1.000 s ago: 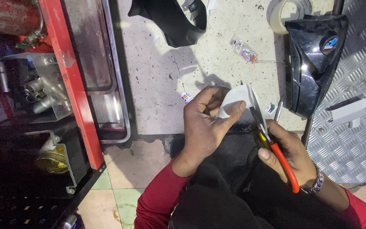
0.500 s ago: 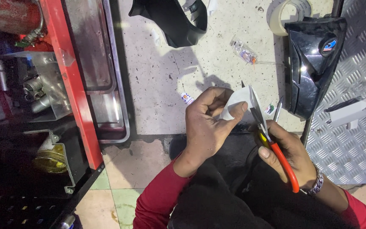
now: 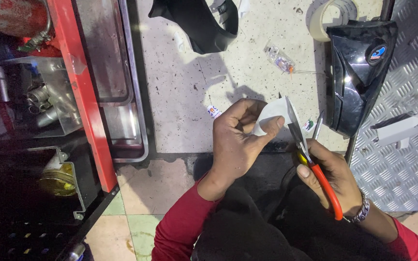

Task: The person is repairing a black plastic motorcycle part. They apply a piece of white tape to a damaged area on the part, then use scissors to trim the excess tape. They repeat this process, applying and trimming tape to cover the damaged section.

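White sheet piece (image 3: 272, 121), one only, pinched between thumb and curled fingers (image 3: 247, 108) of left hand (image 3: 235, 145), closed on its near edge. One pair of scissors (image 3: 310, 162) with red handles, gripped in right hand (image 3: 337, 181), fingers wrapped tight through the loops; blades set against the sheet's right edge, just beside the left thumb tip, probably slightly parted, though hard to tell from this angle. Two red sleeves over a dark lap. Beyond the fingertips, on the speckled floor (image 3: 185, 87): two black moulded panels, one glossy (image 3: 356, 77) to the right, one curved (image 3: 204, 24) farther off. One tape roll (image 3: 327, 17) past the glossy panel. One small clear packet (image 3: 279, 58) between the panels. One red tool cart (image 3: 81, 92) well left of the left-hand fingers.
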